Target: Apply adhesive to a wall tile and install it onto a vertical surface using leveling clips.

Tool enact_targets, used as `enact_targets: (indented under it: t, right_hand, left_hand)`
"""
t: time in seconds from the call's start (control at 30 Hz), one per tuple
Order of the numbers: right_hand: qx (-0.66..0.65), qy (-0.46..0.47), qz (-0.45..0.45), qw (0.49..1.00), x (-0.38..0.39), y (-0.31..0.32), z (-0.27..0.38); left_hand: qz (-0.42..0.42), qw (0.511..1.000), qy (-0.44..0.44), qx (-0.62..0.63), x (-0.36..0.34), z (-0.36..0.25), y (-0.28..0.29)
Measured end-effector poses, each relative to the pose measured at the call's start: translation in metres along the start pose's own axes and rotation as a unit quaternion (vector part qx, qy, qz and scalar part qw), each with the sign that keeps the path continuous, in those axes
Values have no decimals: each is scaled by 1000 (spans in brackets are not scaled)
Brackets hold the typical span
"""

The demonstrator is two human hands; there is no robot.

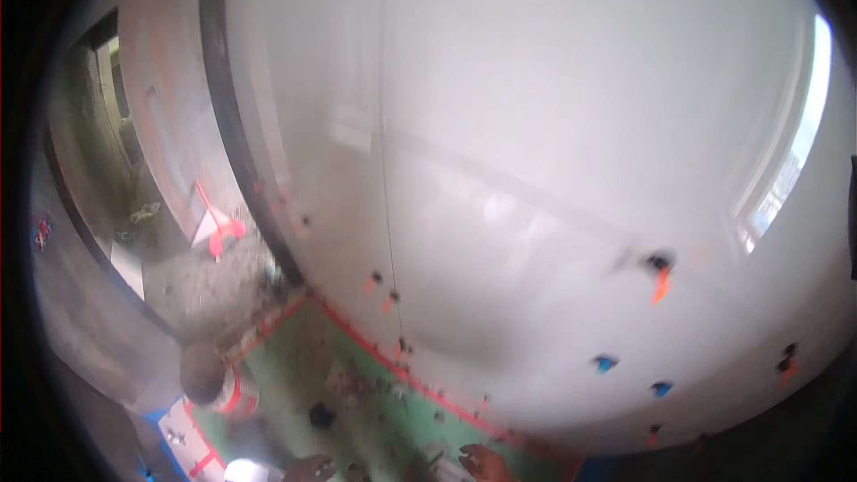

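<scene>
My left hand [309, 469] is low in the picture, over the green floor covering [295, 353]. It is dark and blurred, and the lower edge cuts most of it off, so its grip does not show. Further right, my right hand [485, 463] comes up from the lower edge with thumb and fingers apart and nothing visible between them. A pale, narrow piece [446, 467] lies close to its left side. Left of my left hand is a bright white round shape [245, 470] that I cannot make out.
A large glossy white wall [536, 125] stands ahead, with dark spots trailing orange [661, 286] and blue pieces [605, 363]. Red tape [402, 375] edges the floor covering. A bucket [239, 395] stands left. A red-and-white object [214, 228] leans near the doorway [112, 152].
</scene>
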State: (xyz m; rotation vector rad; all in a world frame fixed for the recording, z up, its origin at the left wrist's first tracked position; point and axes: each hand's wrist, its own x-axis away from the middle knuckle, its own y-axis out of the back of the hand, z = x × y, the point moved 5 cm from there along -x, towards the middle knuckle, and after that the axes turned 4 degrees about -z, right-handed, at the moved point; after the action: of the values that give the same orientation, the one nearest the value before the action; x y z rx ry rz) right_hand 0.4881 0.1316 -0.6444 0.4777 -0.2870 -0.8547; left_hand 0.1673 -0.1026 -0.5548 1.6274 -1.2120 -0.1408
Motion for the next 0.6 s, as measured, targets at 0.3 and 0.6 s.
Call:
enact_targets:
  t: [0.3,0.6]
  right_hand:
    - [389,414,-379,730,-198,354,560]
    - [492,411,-492,589,-282,426,773]
  left_hand:
    - [-429,709,-554,82,-53,-358,469]
    - [-578,359,-731,-47,4,-565,649]
